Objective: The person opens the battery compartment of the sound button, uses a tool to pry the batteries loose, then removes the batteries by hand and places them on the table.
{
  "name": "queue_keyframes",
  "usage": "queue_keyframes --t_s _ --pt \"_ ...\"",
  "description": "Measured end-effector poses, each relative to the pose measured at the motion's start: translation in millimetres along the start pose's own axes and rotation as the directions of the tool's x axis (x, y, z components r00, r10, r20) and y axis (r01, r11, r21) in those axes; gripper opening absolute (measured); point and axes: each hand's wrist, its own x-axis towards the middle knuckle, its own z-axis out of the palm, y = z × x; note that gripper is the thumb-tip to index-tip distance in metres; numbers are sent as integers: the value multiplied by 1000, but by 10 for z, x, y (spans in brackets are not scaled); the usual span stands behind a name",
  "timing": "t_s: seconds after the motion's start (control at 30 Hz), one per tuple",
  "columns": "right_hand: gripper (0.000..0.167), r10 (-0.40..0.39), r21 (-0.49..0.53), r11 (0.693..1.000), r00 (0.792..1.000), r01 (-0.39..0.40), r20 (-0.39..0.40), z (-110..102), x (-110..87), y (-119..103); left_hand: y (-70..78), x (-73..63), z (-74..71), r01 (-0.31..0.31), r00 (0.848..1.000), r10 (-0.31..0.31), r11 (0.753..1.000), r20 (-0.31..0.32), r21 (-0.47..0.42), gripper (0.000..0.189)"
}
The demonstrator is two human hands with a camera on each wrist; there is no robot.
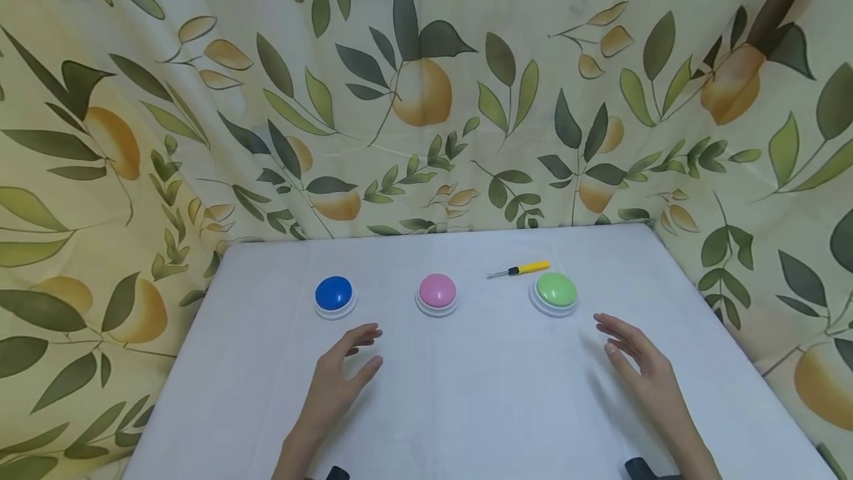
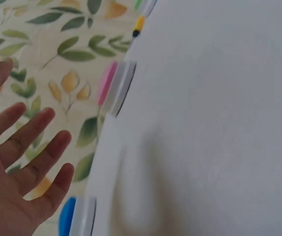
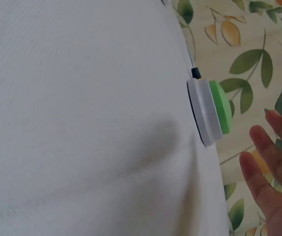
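Screwdriver point(image 1: 525, 269) lying close behind the green button point(image 1: 556, 290): tight quarters!
Head view: left hand point(image 1: 335, 380) wide and empty near the blue button point(image 1: 335, 293), pink button point(image 1: 437, 292) mid-row, right hand point(image 1: 648, 370) empty too, fingers relaxed, near the green button; a careless reach there could knock the screwdriver. Left wrist view: fingers fanned, so a low sweep could catch the blue button. Right wrist view: fingers spread, green button masking most of the screwdriver, so a blind grab might miss.

A small screwdriver point(image 1: 520, 270) with a yellow-and-black handle lies near the far edge of the white-covered tabletop point(image 1: 480, 391), shaft pointing left. Fruit-and-leaf-printed fabric point(image 1: 466, 176) hangs behind.
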Motion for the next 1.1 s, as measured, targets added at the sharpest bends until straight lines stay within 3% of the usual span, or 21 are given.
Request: queue_keyframes --t_s 0.1,0.2,0.33,0.5,0.6,0.73,1.0,1.1 --pt "52 -7 9 1000 1000 7 28 33 72 10 31 65 131 9 996 -3 997 84 -78 55" --pt "55 -13 -1 1000 998 13 59 57 134 33 88 125 241 9 982 13 993 187 -119 57" --pt "60 -40 -7 999 996 40 85 69 197 80 191 210 392 -21 949 63 990 309 -138 57" --pt "60 -25 0 1000 994 25 109 62 251 125 314 323 619 -93 899 119 992 422 -82 56" --pt "59 20 -19 1000 990 -17 139 68 280 134 404 393 743 -143 873 154 988 463 -58 57" --pt "62 71 -64 996 983 -61 168 80 314 143 533 497 910 -196 851 198 979 486 -54 60" --pt "75 125 -154 983 975 -97 184 123 397 214 693 703 1315 -182 829 158 983 536 -10 63" --pt "80 134 -155 982 972 -104 194 153 453 248 746 781 1471 -205 828 154 978 539 36 64"
